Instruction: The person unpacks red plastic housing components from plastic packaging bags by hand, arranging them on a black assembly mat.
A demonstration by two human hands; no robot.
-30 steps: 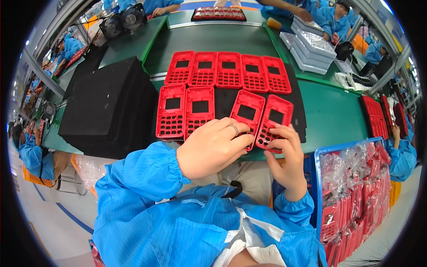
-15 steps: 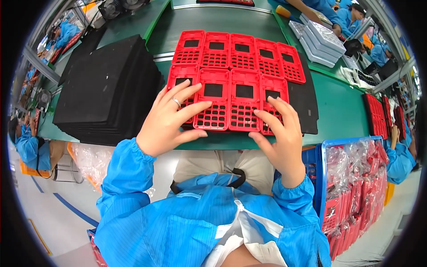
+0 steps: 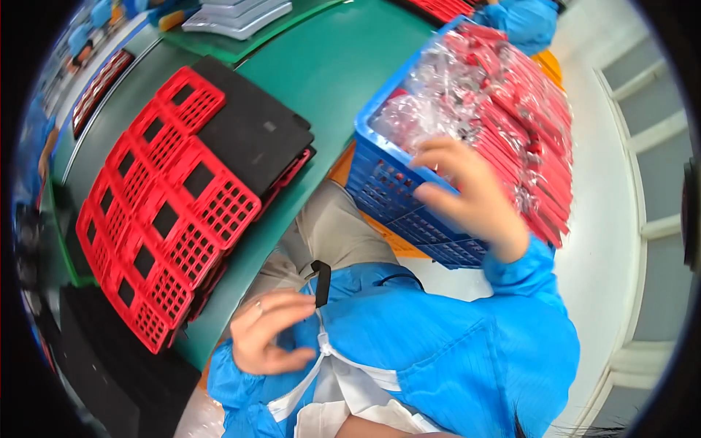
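Observation:
My right hand (image 3: 471,197) is above the near edge of a blue plastic crate (image 3: 380,197), smeared a little by motion, its thumb and fingers apart with nothing in them. Inside the crate lie red plastic parts (image 3: 537,139) in clear bags. Close to my jacket, my left hand (image 3: 270,336) is half curled and holds nothing, with a gap between thumb and fingers. Several red plastic housings (image 3: 182,198), each with a window and a grid of key holes, lie in two rows on a black foam sheet (image 3: 252,120), apart from both hands.
The green table (image 3: 314,80) slants across the left half. A stack of black foam sheets (image 3: 109,365) is at the lower left. White trays (image 3: 237,22) are piled at the far side. Another person's blue sleeve (image 3: 522,25) shows beyond the crate.
The view has swung right toward the crate. Both hands have left the red housings: the right has moved over to the crate, the left back near my body.

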